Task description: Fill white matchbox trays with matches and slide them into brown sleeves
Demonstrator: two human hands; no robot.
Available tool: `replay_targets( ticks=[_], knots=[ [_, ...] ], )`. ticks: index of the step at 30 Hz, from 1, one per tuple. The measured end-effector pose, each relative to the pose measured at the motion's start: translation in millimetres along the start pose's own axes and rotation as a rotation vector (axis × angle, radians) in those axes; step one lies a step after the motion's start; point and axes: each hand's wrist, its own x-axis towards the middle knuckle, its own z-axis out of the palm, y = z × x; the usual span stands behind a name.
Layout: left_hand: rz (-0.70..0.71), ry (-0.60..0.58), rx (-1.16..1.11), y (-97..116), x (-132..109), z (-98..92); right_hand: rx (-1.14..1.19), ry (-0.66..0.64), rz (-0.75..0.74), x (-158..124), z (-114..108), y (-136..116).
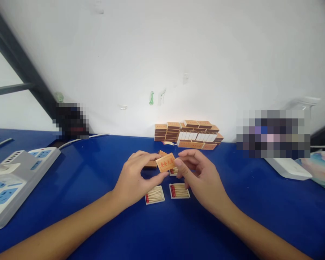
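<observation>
My left hand (pixel 137 177) and my right hand (pixel 197 175) both pinch an orange matchbox (pixel 165 162) with red print, held between them just above the blue table (pixel 97 187). Below the hands lie two open white trays of red-tipped matches (pixel 154 195) (pixel 179 190). A third match tray (pixel 173 171) shows partly behind the right fingers. Another brown matchbox (pixel 151 164) lies on the table behind my left fingers.
Stacks of matchboxes (pixel 188 134) stand against the white wall at the back. A white power strip (pixel 13 177) with a cable lies at the left. A white flat object (pixel 289 168) and a coloured sheet (pixel 321 168) sit at the right.
</observation>
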Motion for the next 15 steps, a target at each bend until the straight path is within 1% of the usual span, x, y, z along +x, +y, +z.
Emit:
replay_targets(
  ticks=[3, 4, 5, 8, 9, 10, 13, 14, 15],
  knots=[
    [-0.020, 0.055, 0.065, 1.3, 1.9, -1.5, 0.051, 0.174, -0.035, 0.4, -0.5, -4.1],
    [-0.017, 0.065, 0.080, 2.1, 2.4, -1.7, 0.059, 0.181, -0.026, -0.6, 0.2, -6.0],
    [-0.005, 0.075, 0.089, 3.1, 2.7, -1.7, 0.063, 0.130, 0.004, -2.1, 1.2, -7.9],
    [0.050, 0.089, 0.093, 5.9, 2.8, -1.5, 0.064, -0.167, 0.136, -7.1, 4.9, -11.8],
    [0.060, 0.088, 0.093, 6.4, 2.7, -1.5, 0.065, -0.214, 0.161, -7.9, 5.5, -12.2],
    [0.065, 0.084, 0.094, 6.6, 2.6, -1.5, 0.069, -0.205, 0.167, -7.9, 5.4, -12.2],
    [0.060, 0.069, 0.093, 6.2, 2.0, -1.5, 0.093, -0.017, 0.127, -5.4, 2.8, -11.4],
    [0.063, 0.064, 0.090, 6.1, 1.8, -1.5, 0.102, 0.002, 0.131, -4.7, 2.0, -11.5],
    [0.065, 0.059, 0.086, 6.0, 1.7, -1.4, 0.108, -0.027, 0.151, -4.5, 1.5, -11.9]
  ],
)
